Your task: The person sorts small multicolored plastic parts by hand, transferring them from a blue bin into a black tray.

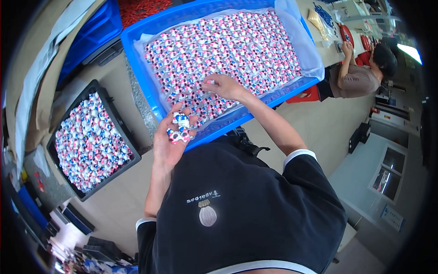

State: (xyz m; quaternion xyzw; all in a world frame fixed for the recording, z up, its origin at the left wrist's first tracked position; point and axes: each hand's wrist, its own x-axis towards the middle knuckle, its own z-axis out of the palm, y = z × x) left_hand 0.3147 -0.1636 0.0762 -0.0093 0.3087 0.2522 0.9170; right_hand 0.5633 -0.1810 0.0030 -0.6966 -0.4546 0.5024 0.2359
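My left hand (165, 145) is cupped palm up at the near left corner of a blue plastic bin (153, 104). Several small painted figures (181, 120) in white, blue and pink lie in it, with the fingers curled around them. Over the bin, my right hand (224, 87) has its thumb and fingers bent together just above the contents. Whatever may be between those fingertips is too small to make out. Rows of similar small figures (228, 43) in white, pink and blue cover the white lining sheet (296, 50) inside the bin.
To the left, a black crate (132, 160) holds a heap of similar figures. Behind it are cardboard (43, 107) and a blue container (93, 36). Red pieces (141, 10) lie beyond the bin. On the right, another person (360, 82) sits at a worktable (331, 55).
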